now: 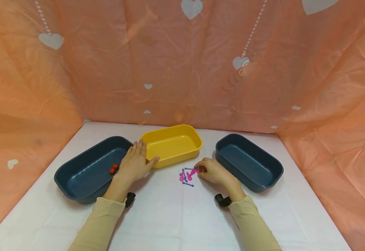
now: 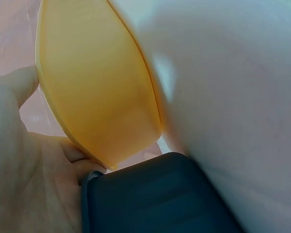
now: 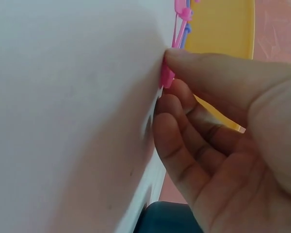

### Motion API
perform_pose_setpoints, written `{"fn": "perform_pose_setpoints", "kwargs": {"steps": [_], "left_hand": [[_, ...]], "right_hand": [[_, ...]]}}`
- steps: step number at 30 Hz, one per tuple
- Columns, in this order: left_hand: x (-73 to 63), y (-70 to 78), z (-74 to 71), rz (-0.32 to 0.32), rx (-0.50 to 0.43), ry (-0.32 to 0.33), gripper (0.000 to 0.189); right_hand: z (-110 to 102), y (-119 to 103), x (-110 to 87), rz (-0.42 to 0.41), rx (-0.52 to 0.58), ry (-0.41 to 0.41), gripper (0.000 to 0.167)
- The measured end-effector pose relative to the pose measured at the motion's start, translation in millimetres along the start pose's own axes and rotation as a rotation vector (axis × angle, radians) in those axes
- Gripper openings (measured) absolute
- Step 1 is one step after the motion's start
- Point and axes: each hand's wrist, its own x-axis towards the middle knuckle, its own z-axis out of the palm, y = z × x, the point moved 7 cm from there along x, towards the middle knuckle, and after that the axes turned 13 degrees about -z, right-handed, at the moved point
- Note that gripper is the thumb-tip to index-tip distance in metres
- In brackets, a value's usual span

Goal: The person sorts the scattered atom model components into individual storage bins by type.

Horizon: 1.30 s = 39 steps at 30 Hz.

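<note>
My left hand (image 1: 135, 164) lies with fingers extended across the near left corner of the yellow bin (image 1: 170, 162), against the edge of the left dark blue bin (image 1: 79, 153). In the left wrist view its thumb touches the yellow rim. Low over the white table, my right hand (image 1: 212, 170) pinches a small pink plastic piece (image 3: 168, 74) between thumb and index finger, the other fingers curled. Beside those fingertips lies a little pile of pink plastic pieces (image 1: 190, 175) and thin purple rods (image 1: 187, 184) with knobbed ends.
Two small red round objects (image 1: 113, 169) lie inside the left dark blue bin. Another dark blue bin (image 1: 248, 162) stands right of my right hand. Behind the bins hangs an orange cloth (image 1: 170, 69) with white hearts, which also covers both sides.
</note>
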Motion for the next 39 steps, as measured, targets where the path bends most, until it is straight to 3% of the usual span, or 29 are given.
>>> {"fn": "perform_pose_setpoints", "kwargs": {"steps": [18,30,39], "left_hand": [[0.7,-2.0,-0.7,-0.007,-0.015,0.007,0.093],[-0.6,-0.3,0.1,-0.002,-0.028,-0.001,0.093],[-0.3,-0.2,1.2,-0.01,-0.017,-0.008,0.094]], "right_hand": [[0.4,4.5,3.7,-0.019,0.081,0.032,0.017],[1.3,7.7,1.7,0.016,0.094,0.06,0.007],[-8.1,1.8,4.5,-0.029,0.079,0.165,0.01]]}}
